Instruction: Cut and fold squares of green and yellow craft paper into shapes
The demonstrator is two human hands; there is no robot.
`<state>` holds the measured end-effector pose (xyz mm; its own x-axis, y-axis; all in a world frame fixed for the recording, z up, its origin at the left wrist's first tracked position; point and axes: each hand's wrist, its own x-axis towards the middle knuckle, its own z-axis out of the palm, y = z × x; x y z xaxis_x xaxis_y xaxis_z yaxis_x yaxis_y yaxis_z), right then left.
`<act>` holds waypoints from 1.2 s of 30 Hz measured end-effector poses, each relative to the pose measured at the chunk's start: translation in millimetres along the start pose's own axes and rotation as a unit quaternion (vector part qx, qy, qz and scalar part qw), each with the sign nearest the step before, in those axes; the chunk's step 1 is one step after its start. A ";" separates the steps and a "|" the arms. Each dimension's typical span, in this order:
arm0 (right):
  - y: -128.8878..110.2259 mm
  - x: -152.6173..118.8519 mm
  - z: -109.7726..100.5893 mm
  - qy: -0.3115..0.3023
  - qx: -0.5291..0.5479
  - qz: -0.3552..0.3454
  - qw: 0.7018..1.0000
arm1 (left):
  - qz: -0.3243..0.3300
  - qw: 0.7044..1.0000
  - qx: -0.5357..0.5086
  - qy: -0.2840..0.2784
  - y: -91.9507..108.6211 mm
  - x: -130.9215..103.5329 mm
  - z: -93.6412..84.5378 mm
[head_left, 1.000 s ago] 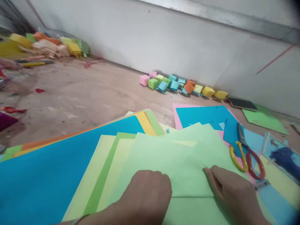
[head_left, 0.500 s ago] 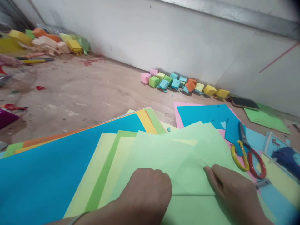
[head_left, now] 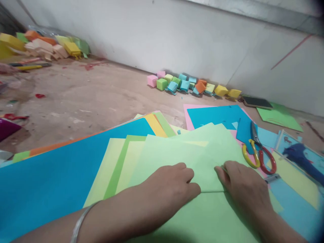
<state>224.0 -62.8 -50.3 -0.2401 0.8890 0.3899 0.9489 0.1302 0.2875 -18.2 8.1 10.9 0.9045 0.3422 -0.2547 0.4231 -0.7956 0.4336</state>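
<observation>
Rested left hand (head_left: 174, 185), fingers curled together, on a smooth, pale mint-green paper sheet (head_left: 172, 152), one straight edge crossing it, atop fanned coloured papers (head_left: 111, 162). With right hand (head_left: 245, 185), pinched something slim, too small to identify.

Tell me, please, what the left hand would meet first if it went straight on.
Probably the right hand, just across the pale green paper from the left hand; depth is hard to judge.

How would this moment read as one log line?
left hand: on pale green paper | right hand: on same paper | scissors: unheld, near right hand | blocks: near wall
</observation>
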 end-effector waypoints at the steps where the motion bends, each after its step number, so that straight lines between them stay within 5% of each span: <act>1: -0.4 1.9 -0.1 0.002 0.002 -0.001 1.000 | 0.020 1.000 -0.004 0.004 -1.5 -0.7 0.1; 9: -3.0 8.1 6.2 -0.020 0.037 0.018 0.999 | 0.042 0.996 0.071 -0.029 7.8 -5.3 3.7; 17: -7.5 10.6 3.8 -0.074 0.042 0.056 0.995 | 0.042 0.961 0.260 0.088 42.4 22.3 46.5; 23: -7.9 11.5 1.3 -0.091 0.052 0.064 0.992 | -0.018 0.960 0.270 0.079 56.2 33.8 47.8; 36: -7.4 12.5 0.5 -0.101 0.060 0.057 0.991 | -0.140 0.957 0.252 0.019 52.2 -23.7 51.5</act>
<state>214.0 -52.5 -48.1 -0.0948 0.9693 0.2270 0.9881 0.0638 0.1401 -20.4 -67.3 -5.0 0.7649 0.5875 -0.2643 0.5776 -0.8071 -0.1224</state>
